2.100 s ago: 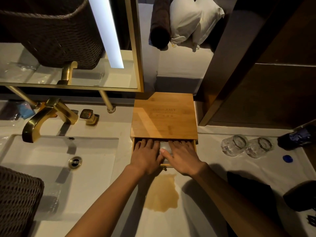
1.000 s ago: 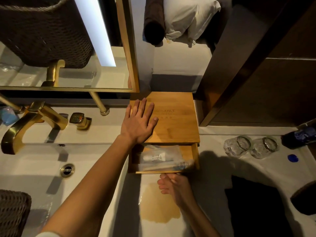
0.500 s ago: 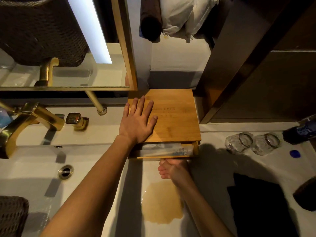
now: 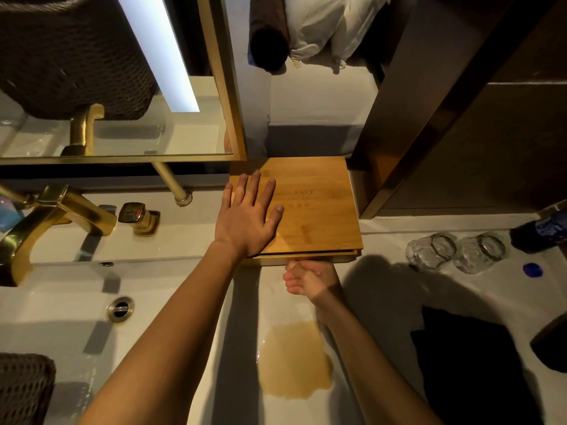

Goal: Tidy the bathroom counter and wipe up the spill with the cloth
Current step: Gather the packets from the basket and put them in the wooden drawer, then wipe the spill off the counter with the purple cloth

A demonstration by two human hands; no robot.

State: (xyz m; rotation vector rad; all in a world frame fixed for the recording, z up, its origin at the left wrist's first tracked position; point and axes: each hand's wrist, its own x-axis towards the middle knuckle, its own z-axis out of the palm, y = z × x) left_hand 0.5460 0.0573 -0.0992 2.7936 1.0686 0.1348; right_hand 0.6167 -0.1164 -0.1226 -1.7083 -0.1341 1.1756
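A bamboo box (image 4: 319, 216) stands at the back of the white counter (image 4: 383, 289), its drawer (image 4: 306, 257) nearly flush with the front. My left hand (image 4: 247, 217) lies flat, fingers spread, on the box lid. My right hand (image 4: 310, 279) presses against the drawer front with the fingers curled at its pull; whether it grips the pull is hidden. A brown spill (image 4: 294, 360) spreads on the counter in front of the box. A dark cloth (image 4: 466, 354) lies to the right of the spill.
Two clear glasses (image 4: 454, 253) lie on their sides at the right, beside a dark blue bottle (image 4: 540, 231) and a blue cap (image 4: 532, 269). The sink (image 4: 61, 311) with a gold faucet (image 4: 52, 216) is at left. Woven baskets (image 4: 24, 388) sit at the left corners.
The drawer, open with sachets showing a second ago, has slid almost fully into the box under my right hand. My left hand has stayed flat on the lid.
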